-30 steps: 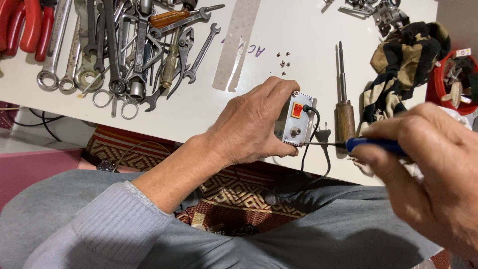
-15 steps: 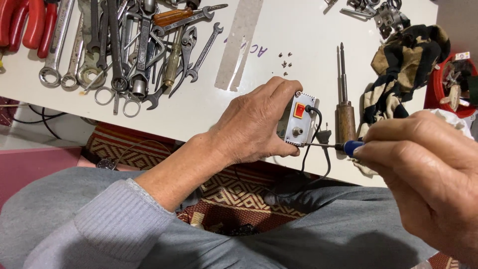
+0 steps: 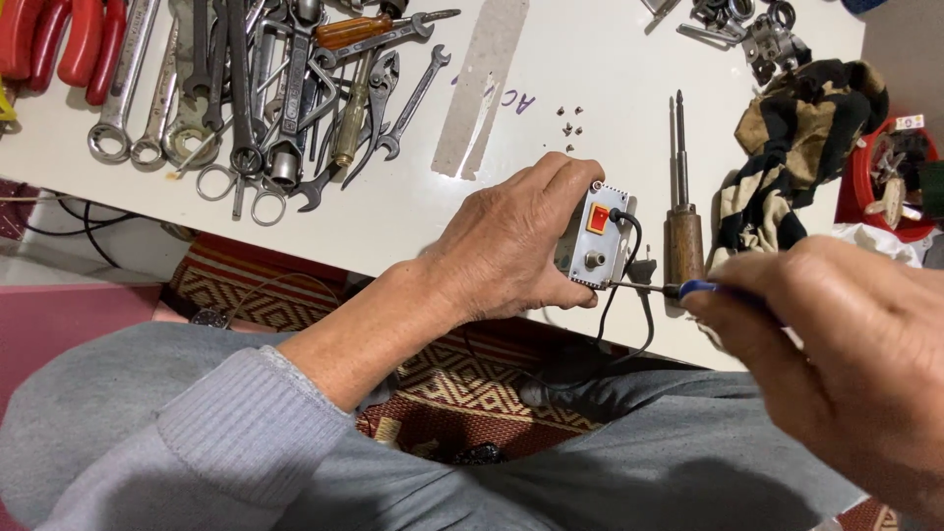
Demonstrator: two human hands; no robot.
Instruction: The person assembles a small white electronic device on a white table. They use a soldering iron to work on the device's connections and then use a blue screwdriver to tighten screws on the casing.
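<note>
My left hand [image 3: 511,241] grips a small grey metal box [image 3: 593,236] with a red switch on its face, held upright at the near edge of the white table [image 3: 600,69]. A black cord [image 3: 639,295] loops from the box down over the table edge. My right hand [image 3: 846,364] holds a blue-handled screwdriver [image 3: 708,290], its thin shaft pointing left with the tip at the lower right corner of the box.
A heap of wrenches and pliers [image 3: 246,88] lies at the far left. A wooden-handled screwdriver [image 3: 680,206] lies right of the box, beside a striped cloth [image 3: 787,157]. Several tiny screws [image 3: 570,118] sit mid-table. Metal parts [image 3: 747,25] are at the back; a red tub [image 3: 895,177] is at the right.
My right hand has shifted slightly, keeping the screwdriver tip at the box's corner. The left hand and the box have stayed in place.
</note>
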